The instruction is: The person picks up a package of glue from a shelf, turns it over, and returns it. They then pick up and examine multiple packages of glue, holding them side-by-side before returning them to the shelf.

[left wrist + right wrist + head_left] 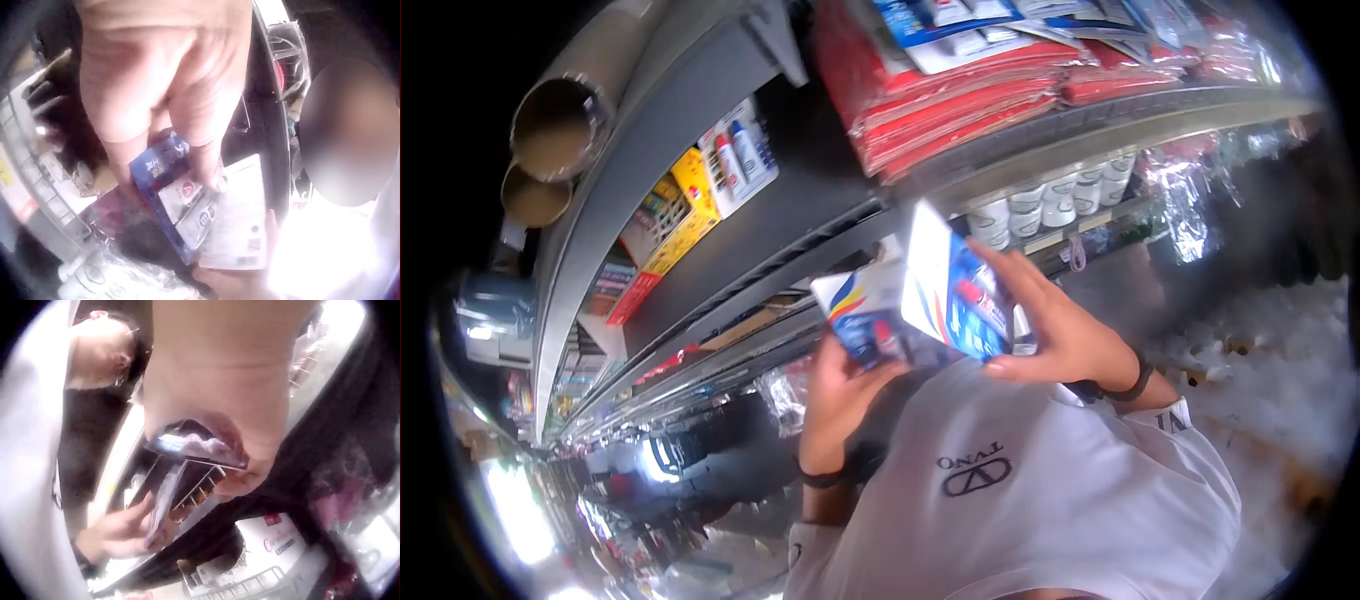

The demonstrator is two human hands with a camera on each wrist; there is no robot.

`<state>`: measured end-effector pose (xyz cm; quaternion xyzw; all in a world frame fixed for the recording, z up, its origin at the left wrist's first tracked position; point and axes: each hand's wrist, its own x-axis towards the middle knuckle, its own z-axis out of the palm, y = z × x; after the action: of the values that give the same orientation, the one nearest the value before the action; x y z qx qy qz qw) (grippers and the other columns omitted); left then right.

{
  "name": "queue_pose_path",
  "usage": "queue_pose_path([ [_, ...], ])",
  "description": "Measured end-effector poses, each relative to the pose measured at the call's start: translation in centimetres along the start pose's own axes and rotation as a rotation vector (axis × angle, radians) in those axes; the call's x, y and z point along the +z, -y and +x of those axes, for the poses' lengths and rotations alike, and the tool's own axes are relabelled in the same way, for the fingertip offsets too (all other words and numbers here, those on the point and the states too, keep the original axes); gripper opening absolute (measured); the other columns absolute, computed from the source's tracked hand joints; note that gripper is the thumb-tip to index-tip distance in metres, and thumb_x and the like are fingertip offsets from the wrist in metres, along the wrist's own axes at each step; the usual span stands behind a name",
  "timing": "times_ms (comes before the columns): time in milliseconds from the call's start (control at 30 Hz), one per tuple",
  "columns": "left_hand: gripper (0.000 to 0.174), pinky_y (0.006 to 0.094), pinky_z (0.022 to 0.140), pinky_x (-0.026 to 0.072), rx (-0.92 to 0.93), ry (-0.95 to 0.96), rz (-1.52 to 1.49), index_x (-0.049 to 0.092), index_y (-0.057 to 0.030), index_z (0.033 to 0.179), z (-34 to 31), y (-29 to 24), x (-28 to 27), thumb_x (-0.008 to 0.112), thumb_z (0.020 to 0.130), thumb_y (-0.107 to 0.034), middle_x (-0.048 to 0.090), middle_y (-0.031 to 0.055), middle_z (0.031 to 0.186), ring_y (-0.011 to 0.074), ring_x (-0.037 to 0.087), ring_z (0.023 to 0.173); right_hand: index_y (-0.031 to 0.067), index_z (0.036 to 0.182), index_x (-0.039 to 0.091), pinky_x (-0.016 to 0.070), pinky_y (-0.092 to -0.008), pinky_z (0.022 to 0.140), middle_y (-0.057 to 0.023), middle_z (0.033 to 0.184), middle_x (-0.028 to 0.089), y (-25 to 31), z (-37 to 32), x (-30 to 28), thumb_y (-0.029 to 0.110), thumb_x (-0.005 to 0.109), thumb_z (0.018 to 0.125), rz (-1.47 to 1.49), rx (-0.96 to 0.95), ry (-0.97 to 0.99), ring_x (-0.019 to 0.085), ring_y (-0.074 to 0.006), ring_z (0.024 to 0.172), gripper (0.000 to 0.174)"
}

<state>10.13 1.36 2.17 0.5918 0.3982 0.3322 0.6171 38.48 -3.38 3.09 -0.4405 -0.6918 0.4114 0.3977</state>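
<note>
In the head view my left hand (835, 395) grips a blue-and-white blister pack (865, 315) by its lower edge, thumb across the front. My right hand (1065, 325) holds a second such blister pack (950, 285) by its right side, tilted and just in front of the first. The left wrist view shows two small tubes (195, 212) under the clear plastic of the left pack, with the white back (237, 215) of the other pack beside it. Both packs appear nearly edge-on in the right wrist view, the right-hand pack (197, 449) overlapping the left-hand one (165, 503).
Stacked red-edged packs (970, 95) fill the upper shelf, with more blister packs on top. A similar tube pack (742, 155) stands by a yellow box (690, 215) on the grey shelf. White cups or rolls (1055, 203) line a lower shelf. Cardboard tubes (560, 130) are at upper left.
</note>
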Motion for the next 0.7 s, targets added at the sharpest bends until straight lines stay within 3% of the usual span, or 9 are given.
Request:
queue_pose_path([
  [33, 0.041, 0.0286, 0.087, 0.0526, -0.072, -0.017, -0.048, 0.055, 0.0008, 0.119, 0.2, -0.6, 0.5, 0.073, 0.083, 0.003, 0.063, 0.0044, 0.108, 0.0128, 0.062, 0.1, -0.0047, 0.149, 0.023, 0.0479, -0.0381, 0.085, -0.0215, 0.121, 0.048, 0.1, 0.3, 1.1, 0.041, 0.082, 0.074, -0.091, -0.016, -0.101, 0.057, -0.0329, 0.104, 0.106],
  [200, 0.036, 0.0278, 0.089, 0.0501, -0.103, 0.026, -0.088, 0.055, 0.0023, 0.121, 1.0, -0.2, 1.2, 0.07, 0.088, 0.0, 0.063, 0.0075, 0.115, 0.0125, 0.061, 0.103, -0.0043, 0.147, 0.024, 0.0496, -0.0398, 0.082, -0.0231, 0.119, 0.048, -0.3, 1.9, 4.3, 0.034, 0.082, 0.077, -0.293, 0.025, -0.308, 0.059, -0.0373, 0.097, 0.099],
  [333, 0.023, 0.0236, 0.077, 0.0513, 0.062, -0.012, -0.197, 0.06, 0.004, 0.109, 1.3, -0.2, 2.3, 0.069, 0.09, -0.004, 0.067, 0.0059, 0.099, 0.01, 0.064, 0.09, -0.0024, 0.147, 0.026, 0.0505, -0.039, 0.08, -0.0229, 0.12, 0.048, -0.5, 2.2, 5.4, 0.028, 0.081, 0.078, -0.325, 0.018, -0.278, 0.059, -0.037, 0.097, 0.094],
  [400, 0.019, 0.0212, 0.074, 0.0497, 0.0, -0.091, -0.029, 0.062, 0.0027, 0.108, 1.2, 1.5, 0.8, 0.067, 0.091, -0.005, 0.067, 0.0035, 0.099, 0.0073, 0.063, 0.088, -0.0008, 0.149, 0.025, 0.0508, -0.0392, 0.082, -0.0222, 0.125, 0.048, -0.4, 2.2, 4.6, 0.038, 0.078, 0.079, -0.173, 0.013, -0.157, 0.06, -0.0354, 0.102, 0.096],
  [500, 0.025, 0.0209, 0.075, 0.0495, -0.001, -0.132, -0.124, 0.062, 0.0006, 0.116, 0.7, 0.4, 0.4, 0.066, 0.093, -0.007, 0.067, 0.0021, 0.104, 0.0054, 0.061, 0.089, -0.0007, 0.151, 0.022, 0.0476, -0.0426, 0.092, -0.0221, 0.135, 0.047, -2.5, 2.1, 3.4, 0.061, 0.065, 0.081, 0.452, 0.01, -0.139, 0.057, -0.0342, 0.113, 0.103],
  [533, 0.033, 0.0273, 0.091, 0.0472, -0.007, -0.113, -0.149, 0.055, 0.0033, 0.127, 0.1, 1.1, -0.8, 0.059, 0.095, -0.002, 0.064, 0.0051, 0.113, 0.0115, 0.06, 0.101, -0.0011, 0.151, 0.021, 0.0459, -0.0443, 0.097, -0.0223, 0.138, 0.046, -3.4, 2.0, 2.7, 0.07, 0.059, 0.081, 0.723, -0.002, -0.167, 0.056, -0.0339, 0.118, 0.107],
  [567, 0.034, 0.0312, 0.096, 0.0464, -0.001, -0.123, -0.204, 0.053, 0.0043, 0.129, -0.3, 0.9, -1.2, 0.056, 0.095, -0.002, 0.062, 0.0073, 0.119, 0.0148, 0.059, 0.107, -0.0016, 0.152, 0.02, 0.0447, -0.0482, 0.1, -0.0239, 0.144, 0.043, -3.2, 1.7, 1.6, 0.086, 0.04, 0.078, 0.996, 0.034, -0.101, 0.054, -0.0377, 0.122, 0.116],
  [600, 0.034, 0.0352, 0.101, 0.0444, 0.005, -0.12, -0.188, 0.052, 0.0051, 0.129, -0.8, 1.3, -2.2, 0.055, 0.096, -0.002, 0.06, 0.0104, 0.124, 0.0184, 0.058, 0.114, -0.0004, 0.153, 0.018, 0.0427, -0.0512, 0.102, -0.0267, 0.15, 0.034, -4.6, 1.2, 0.8, 0.086, 0.033, 0.08, 1.424, -0.092, 0.109, 0.046, -0.0427, 0.13, 0.114],
  [700, 0.036, 0.039, 0.101, 0.0456, 0.035, -0.22, -0.397, 0.049, 0.0034, 0.132, -1.7, 2.3, -2.9, 0.055, 0.098, -0.006, 0.06, 0.0127, 0.125, 0.022, 0.058, 0.116, 0.0032, 0.155, 0.01, 0.0377, -0.0578, 0.104, -0.028, 0.156, 0.019, -5.8, 0.1, 0.2, 0.083, 0.025, 0.085, 1.78, -0.254, 0.333, 0.03, -0.0465, 0.14, 0.107],
])
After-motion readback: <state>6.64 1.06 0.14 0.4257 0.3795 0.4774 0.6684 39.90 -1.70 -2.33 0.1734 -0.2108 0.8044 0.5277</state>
